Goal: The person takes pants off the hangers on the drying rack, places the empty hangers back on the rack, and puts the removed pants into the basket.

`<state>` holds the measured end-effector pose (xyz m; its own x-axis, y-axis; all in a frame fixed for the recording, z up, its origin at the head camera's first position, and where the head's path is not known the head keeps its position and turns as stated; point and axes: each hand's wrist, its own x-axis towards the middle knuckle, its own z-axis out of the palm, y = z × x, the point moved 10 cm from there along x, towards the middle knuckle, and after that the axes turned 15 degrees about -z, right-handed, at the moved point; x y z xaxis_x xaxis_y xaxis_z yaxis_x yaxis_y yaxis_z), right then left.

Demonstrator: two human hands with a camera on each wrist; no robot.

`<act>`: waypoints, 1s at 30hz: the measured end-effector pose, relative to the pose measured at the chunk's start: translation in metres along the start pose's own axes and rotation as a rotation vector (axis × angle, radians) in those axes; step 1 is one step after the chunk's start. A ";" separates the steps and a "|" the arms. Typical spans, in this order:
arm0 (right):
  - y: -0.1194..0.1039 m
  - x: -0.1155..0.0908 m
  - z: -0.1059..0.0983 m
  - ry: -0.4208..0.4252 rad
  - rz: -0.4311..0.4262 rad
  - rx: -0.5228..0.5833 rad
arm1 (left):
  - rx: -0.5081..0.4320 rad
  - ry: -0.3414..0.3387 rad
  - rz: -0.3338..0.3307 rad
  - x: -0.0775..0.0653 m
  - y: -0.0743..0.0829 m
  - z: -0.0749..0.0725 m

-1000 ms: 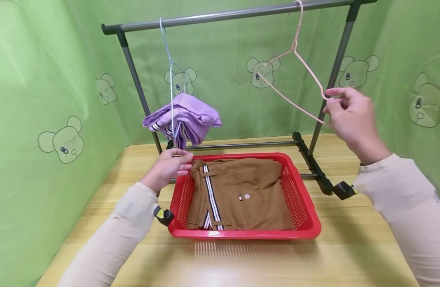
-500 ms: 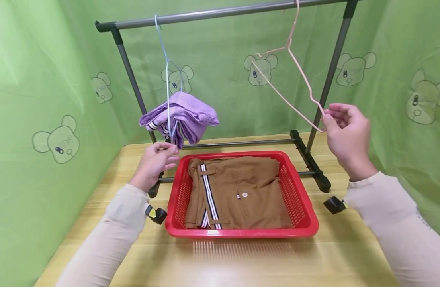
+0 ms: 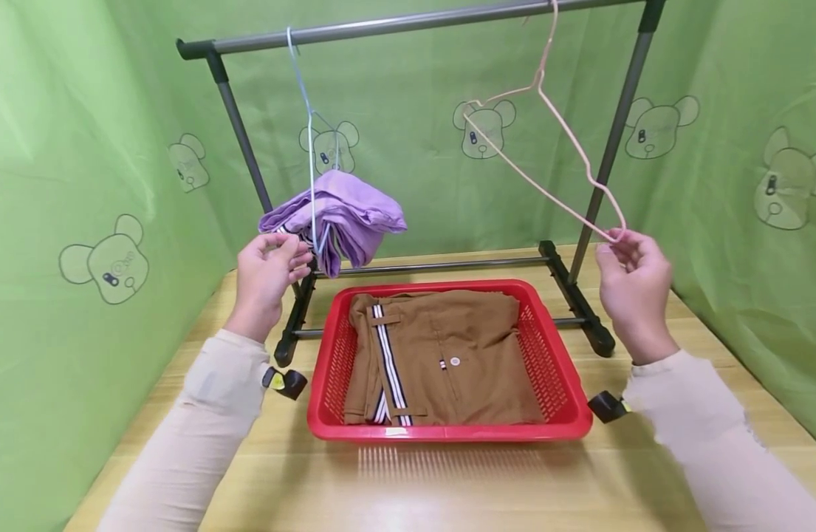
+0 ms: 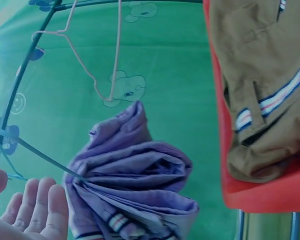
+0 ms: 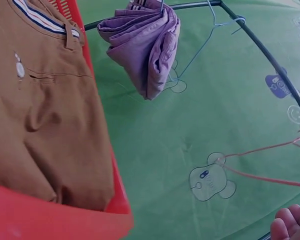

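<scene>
In the head view, my left hand (image 3: 261, 273) is raised beside the near end of a light blue hanger (image 3: 312, 162), its fingers loosely bent around nothing. Folded purple trousers (image 3: 351, 207) drape over that hanger's lower bar. My right hand (image 3: 636, 284) is at the near lower corner of a bare pink hanger (image 3: 574, 140); its fingers are relaxed, and whether they touch the wire is hard to tell. Brown trousers (image 3: 447, 355) with a striped waistband lie folded in a red basket (image 3: 447, 433). In the right wrist view, only the fingertips (image 5: 290, 220) show at the edge.
Both hangers hook over the grey bar (image 3: 394, 28) of a garment rack, whose dark feet (image 3: 574, 295) stand behind the basket on a wooden table (image 3: 408, 488). Green cloth (image 3: 408, 133) with bear drawings surrounds it on the back and sides.
My left hand has moved up and left from below the blue hanger. My right hand has moved down, its grip loosened, and the pink hanger's near corner has turned rightward. The head view shifted slightly.
</scene>
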<state>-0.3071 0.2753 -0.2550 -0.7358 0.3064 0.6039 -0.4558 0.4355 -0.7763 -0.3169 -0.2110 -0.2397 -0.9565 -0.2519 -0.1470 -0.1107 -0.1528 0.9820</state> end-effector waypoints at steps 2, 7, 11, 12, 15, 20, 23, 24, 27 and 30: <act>0.006 -0.003 0.001 -0.006 0.012 0.003 | -0.022 0.010 0.011 -0.002 0.006 0.001; 0.022 -0.011 0.008 -0.054 0.039 0.045 | -0.053 0.033 0.035 -0.006 0.024 0.003; 0.034 -0.018 0.021 -0.150 0.077 0.125 | -0.025 0.041 0.052 -0.008 0.040 0.006; 0.037 -0.019 0.024 -0.179 0.088 0.142 | -0.007 0.040 0.053 -0.008 0.043 0.008; 0.043 -0.022 0.030 -0.237 0.123 0.212 | 0.055 0.020 0.046 -0.008 0.050 0.017; 0.051 -0.026 0.035 -0.276 0.213 0.482 | 0.069 -0.047 -0.004 -0.006 0.051 0.030; 0.057 -0.030 0.037 -0.320 0.274 0.583 | 0.043 -0.083 -0.031 -0.004 0.050 0.036; 0.059 -0.032 0.039 -0.347 0.285 0.583 | 0.032 -0.094 -0.037 -0.004 0.050 0.038; 0.069 -0.040 0.046 -0.484 0.267 0.426 | 0.015 -0.112 -0.051 -0.003 0.049 0.042; 0.077 -0.051 0.056 -0.627 0.222 0.257 | 0.005 -0.126 -0.060 -0.002 0.049 0.045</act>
<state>-0.3327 0.2454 -0.3554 -0.9392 -0.2137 0.2687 -0.3085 0.1824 -0.9336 -0.3328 -0.1747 -0.1863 -0.9745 -0.1200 -0.1897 -0.1698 -0.1587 0.9726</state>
